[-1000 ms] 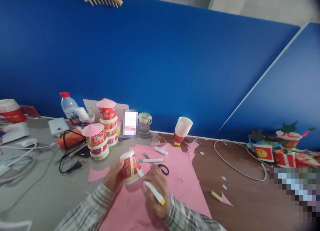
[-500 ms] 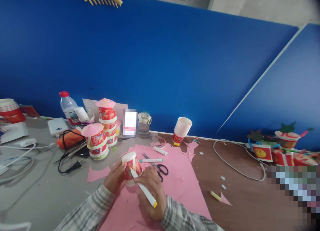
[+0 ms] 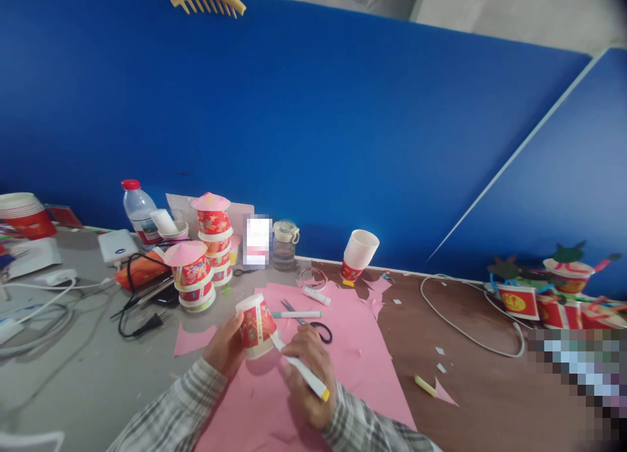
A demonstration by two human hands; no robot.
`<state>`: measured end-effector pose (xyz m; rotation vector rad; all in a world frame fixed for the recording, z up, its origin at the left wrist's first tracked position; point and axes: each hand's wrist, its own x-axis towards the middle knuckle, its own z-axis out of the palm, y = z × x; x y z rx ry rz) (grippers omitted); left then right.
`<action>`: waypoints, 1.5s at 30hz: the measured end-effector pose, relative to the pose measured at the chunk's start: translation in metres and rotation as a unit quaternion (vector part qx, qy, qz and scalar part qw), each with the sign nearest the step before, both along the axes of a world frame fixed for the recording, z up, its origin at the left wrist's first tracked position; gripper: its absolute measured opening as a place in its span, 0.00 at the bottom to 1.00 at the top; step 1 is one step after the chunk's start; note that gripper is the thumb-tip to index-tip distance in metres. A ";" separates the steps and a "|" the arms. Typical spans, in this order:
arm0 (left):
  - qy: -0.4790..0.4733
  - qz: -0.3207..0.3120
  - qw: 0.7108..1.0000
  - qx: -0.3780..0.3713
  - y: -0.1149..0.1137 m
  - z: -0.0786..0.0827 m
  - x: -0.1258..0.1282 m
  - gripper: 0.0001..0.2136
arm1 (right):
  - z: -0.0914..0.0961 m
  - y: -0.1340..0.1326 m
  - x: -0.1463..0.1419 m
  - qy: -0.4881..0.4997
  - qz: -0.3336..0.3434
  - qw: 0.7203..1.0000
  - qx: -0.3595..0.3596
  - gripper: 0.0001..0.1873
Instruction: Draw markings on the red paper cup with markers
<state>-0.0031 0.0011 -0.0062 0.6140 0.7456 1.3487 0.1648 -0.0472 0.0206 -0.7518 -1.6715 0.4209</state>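
Cup [image 3: 257, 328] is tilted over pink paper [image 3: 362, 387], near left of scissors [image 3: 322, 332]; left hand [image 3: 226, 344] grips its left side, fingers half curled; right hand [image 3: 317, 359] closes round marker [image 3: 308, 377], tip at cup's right edge.

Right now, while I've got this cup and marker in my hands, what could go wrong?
The cup could slip or turn, since only your left hand seems to grip it. The marker in your right hand might smear or dent the cup, its tip being so near the side. The scissors lie just beyond your right hand, so a forward reach might knock them.
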 end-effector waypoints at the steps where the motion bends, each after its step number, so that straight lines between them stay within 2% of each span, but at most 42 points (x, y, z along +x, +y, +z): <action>1: 0.001 -0.003 1.000 0.000 0.000 0.000 0.000 0.26 | 0.002 -0.001 0.000 0.004 0.008 1.000 -0.001 0.07; 7: 0.006 -0.006 1.000 0.006 -0.001 0.002 0.001 0.27 | 0.006 -0.001 0.000 0.001 0.018 1.000 -0.014 0.10; 19: 0.005 0.001 1.000 0.005 -0.002 0.004 0.001 0.26 | 0.001 0.000 0.001 0.013 0.007 0.999 -0.039 0.08; 26: 0.005 -0.001 1.000 0.013 -0.001 0.004 0.002 0.25 | 0.001 0.000 -0.002 0.001 0.002 1.000 -0.015 0.07; 33: 0.005 -0.005 1.000 0.015 -0.002 0.003 0.002 0.25 | -0.001 0.001 0.002 0.023 0.006 0.999 -0.048 0.08; 39: 0.009 -0.009 1.000 0.023 -0.002 0.002 0.002 0.25 | 0.004 0.000 0.000 0.021 0.012 0.999 -0.041 0.09; 45: 0.013 -0.009 1.000 0.020 -0.002 0.004 0.002 0.25 | 0.000 0.002 0.002 0.021 0.001 0.998 -0.055 0.08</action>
